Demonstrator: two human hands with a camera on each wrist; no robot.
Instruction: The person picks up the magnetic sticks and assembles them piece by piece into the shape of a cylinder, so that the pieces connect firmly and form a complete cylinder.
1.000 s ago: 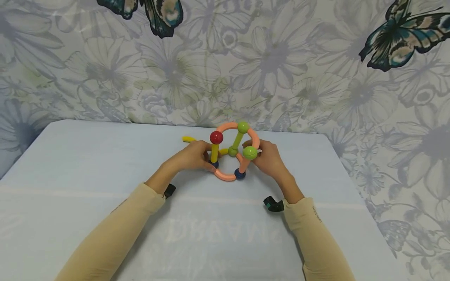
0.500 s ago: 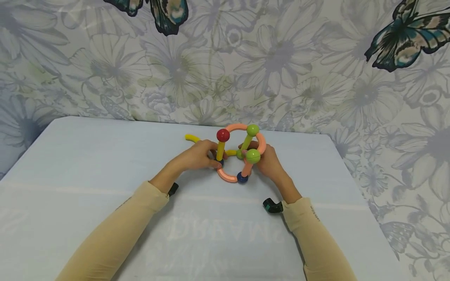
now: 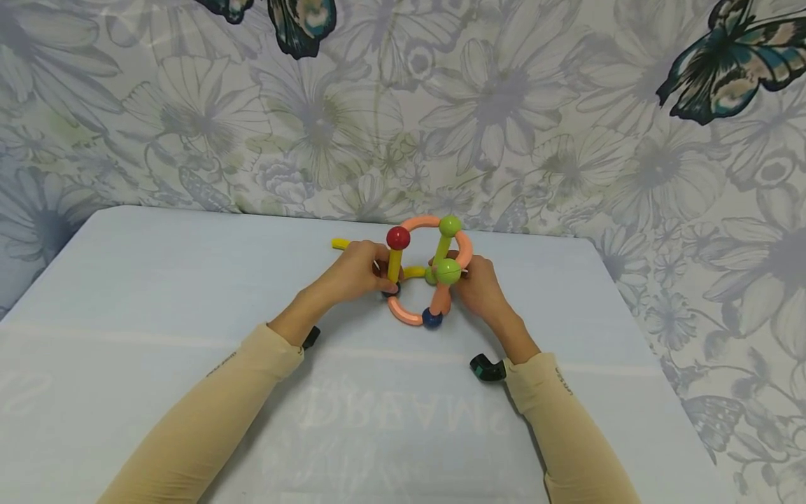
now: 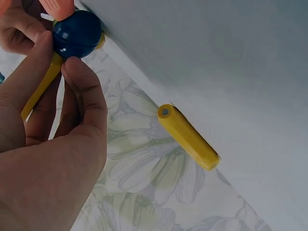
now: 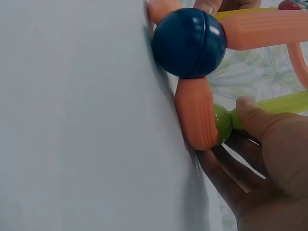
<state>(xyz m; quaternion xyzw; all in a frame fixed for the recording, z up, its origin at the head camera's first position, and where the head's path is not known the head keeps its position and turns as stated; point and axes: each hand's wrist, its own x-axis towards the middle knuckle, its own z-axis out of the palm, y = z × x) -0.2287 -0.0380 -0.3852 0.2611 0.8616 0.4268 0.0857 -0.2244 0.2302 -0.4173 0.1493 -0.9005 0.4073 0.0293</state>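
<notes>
A framework of magnetic balls and sticks stands between the two hands in the head view. It has a red ball [image 3: 398,238], green balls [image 3: 448,271], dark blue balls [image 3: 432,318] and curved orange sticks [image 3: 404,312]. My left hand [image 3: 357,271] pinches the lower left corner, where an upright yellow stick [image 3: 394,266] meets a blue ball [image 4: 77,34]. On the right side, my right hand [image 3: 481,285] grips the base of a green stick [image 5: 284,102] at a lower green ball [image 5: 223,125]. Some of its fingers are hidden behind the framework.
A loose yellow stick [image 4: 188,138] lies near the far edge of the white table [image 3: 252,420], partly behind the left hand in the head view. Just beyond stands a wall [image 3: 491,112] with flower and butterfly patterns. Dark wrist devices [image 3: 488,367] show at the cuffs.
The framework and both hands shifted slightly right in the head view, then a little upward. The left hand now covers more of the loose yellow stick. Both hands keep their hold.
</notes>
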